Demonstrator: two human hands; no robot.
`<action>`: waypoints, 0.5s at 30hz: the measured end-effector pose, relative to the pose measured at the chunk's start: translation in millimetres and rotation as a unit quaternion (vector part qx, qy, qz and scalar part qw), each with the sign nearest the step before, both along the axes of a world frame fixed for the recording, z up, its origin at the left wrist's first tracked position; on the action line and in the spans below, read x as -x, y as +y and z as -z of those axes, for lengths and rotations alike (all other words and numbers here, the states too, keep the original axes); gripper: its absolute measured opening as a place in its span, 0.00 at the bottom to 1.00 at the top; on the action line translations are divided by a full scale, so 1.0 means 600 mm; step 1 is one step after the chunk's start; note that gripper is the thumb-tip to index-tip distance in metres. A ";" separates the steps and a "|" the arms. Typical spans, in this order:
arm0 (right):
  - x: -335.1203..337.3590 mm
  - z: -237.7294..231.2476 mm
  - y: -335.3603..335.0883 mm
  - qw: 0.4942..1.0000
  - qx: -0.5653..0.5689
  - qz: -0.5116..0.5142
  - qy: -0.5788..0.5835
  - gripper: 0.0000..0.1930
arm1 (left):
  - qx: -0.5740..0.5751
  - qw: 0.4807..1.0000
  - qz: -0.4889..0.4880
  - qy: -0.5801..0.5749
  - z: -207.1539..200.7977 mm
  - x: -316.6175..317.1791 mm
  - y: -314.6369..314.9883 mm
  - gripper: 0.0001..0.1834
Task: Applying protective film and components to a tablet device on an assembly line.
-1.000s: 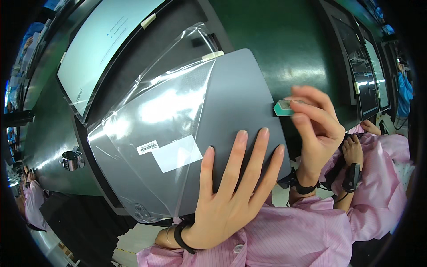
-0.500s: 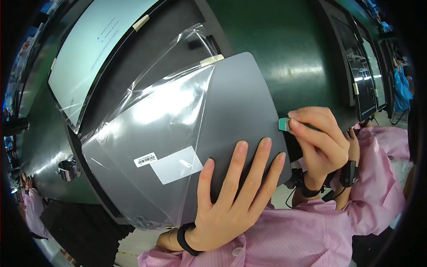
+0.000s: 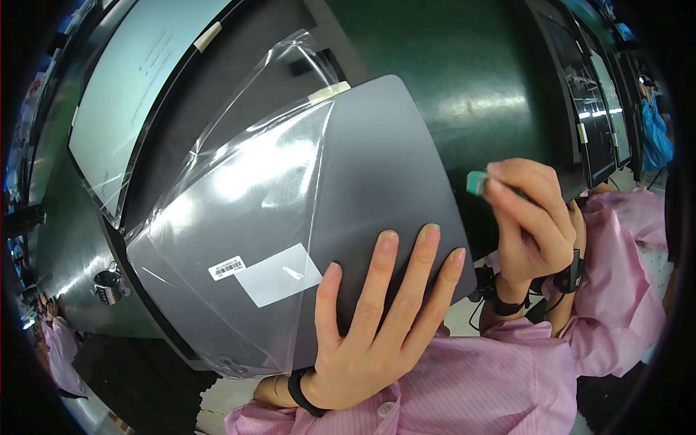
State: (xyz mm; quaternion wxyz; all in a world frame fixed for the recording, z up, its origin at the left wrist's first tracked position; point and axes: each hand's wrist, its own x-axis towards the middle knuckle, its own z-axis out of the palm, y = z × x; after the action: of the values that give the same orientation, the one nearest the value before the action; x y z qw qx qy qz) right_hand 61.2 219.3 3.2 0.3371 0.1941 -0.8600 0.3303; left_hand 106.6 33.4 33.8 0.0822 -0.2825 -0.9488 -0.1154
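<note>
A flat grey device with rounded corners, like a tablet or laptop (image 3: 384,159), lies in front of me. Clear plastic film (image 3: 225,196) covers its left part, loose and creased at the far edge. Under the film show a white blank label (image 3: 279,275) and a small barcode sticker (image 3: 228,267). My left hand (image 3: 370,341) rests on the near right part of the device, fingers spread. Just off its right edge, my right hand (image 3: 533,217) pinches a small green piece (image 3: 476,183), slightly blurred, between thumb and fingers. It is apart from the device.
A lit screen with taped edges (image 3: 138,87) stands at the far left beside a dark mat (image 3: 254,80). A small metal object (image 3: 109,285) sits on the green table (image 3: 464,87). Dark screens (image 3: 580,87) and another person's pink sleeve (image 3: 623,239) are at the right.
My right hand has lifted the green piece up and away from the device's right edge. The device and film have shifted slightly left; my left hand stays on the device.
</note>
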 end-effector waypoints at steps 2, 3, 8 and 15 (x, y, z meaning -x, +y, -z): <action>0.006 -0.004 -0.008 0.998 0.007 -0.063 0.005 0.15 | -0.003 1.000 -0.006 0.005 0.002 0.000 0.001 0.19; 0.007 -0.005 -0.009 0.998 0.006 -0.061 0.005 0.15 | -0.004 1.000 -0.004 0.005 0.001 0.000 0.001 0.19; 0.021 -0.002 -0.017 0.998 -0.031 -0.041 0.038 0.14 | 0.002 1.000 -0.006 0.008 0.002 -0.002 0.003 0.19; 0.018 0.006 -0.024 0.999 0.034 -0.039 0.008 0.13 | -0.003 1.000 0.002 0.004 0.004 0.000 -0.003 0.18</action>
State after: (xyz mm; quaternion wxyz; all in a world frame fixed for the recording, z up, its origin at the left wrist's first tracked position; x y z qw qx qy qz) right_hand 50.5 205.0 -0.5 0.3374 0.2185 -0.8371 0.3709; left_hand 106.7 31.6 31.3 0.0861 -0.2842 -0.9477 -0.1170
